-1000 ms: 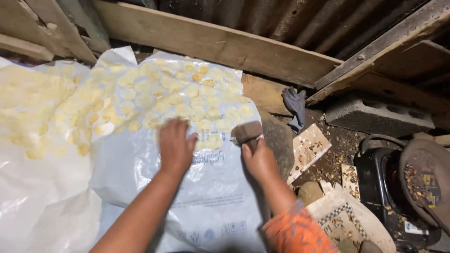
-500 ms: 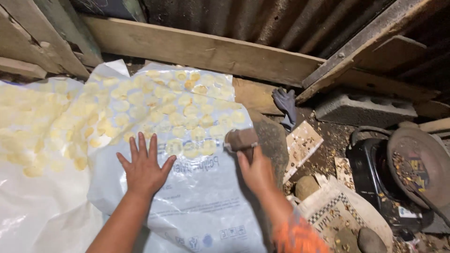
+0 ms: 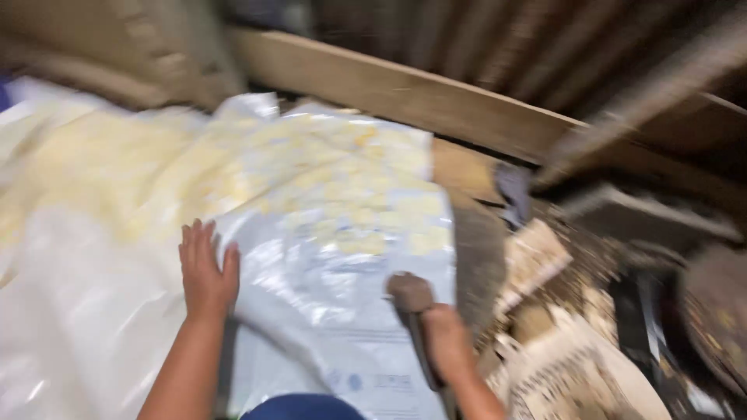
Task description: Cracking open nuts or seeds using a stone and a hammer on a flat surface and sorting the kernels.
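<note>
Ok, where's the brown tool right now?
Head view, lower right of centre: the brown tool is in the right hand, over the white sack.

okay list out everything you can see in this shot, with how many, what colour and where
plastic sheet: one, white, spread across the left and middle
pale slices: many, yellowish, scattered over the sheet's far part; blurred
wooden plank: one, brown, slanting behind the sheet
dark scrap: one, grey, right of the sheet's far corner
printed sack: one, off-white with dark pattern, lower right
round dark object: one, far right; too blurred to name
left hand: flat on the sheet, fingers together
right hand: gripping a brown-headed tool at the sheet's right edge
</note>
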